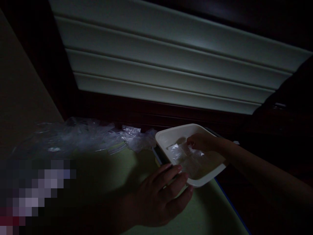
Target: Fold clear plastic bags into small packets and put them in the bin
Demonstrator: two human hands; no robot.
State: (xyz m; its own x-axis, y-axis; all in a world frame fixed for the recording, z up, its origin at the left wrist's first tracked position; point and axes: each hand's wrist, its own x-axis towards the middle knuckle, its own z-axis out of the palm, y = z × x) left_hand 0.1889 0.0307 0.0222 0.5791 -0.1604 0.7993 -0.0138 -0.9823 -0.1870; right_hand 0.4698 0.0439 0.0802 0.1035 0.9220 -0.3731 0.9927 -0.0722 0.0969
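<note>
A white plastic tray (pixel 207 179) with rounded corners sits tilted in view, right of centre. Small clear plastic packets (pixel 176 151) lie inside it. Over the packets is my right hand (pixel 201 142), reaching in from the right with its fingertips curled together at one packet; what they grip is too dark to make out. My left hand (pixel 163 192) is at the tray's near left rim, fingers spread and fingertips close to or touching the edge, with nothing seen in it.
Many clear plastic bags (pixel 83 135) are heaped along the back of the green surface (pixel 105 176). A dark object (pixel 160 156) is under the tray. Behind stands a slatted pale panel (pixel 158 55) in a dark frame. The lower left corner is pixelated.
</note>
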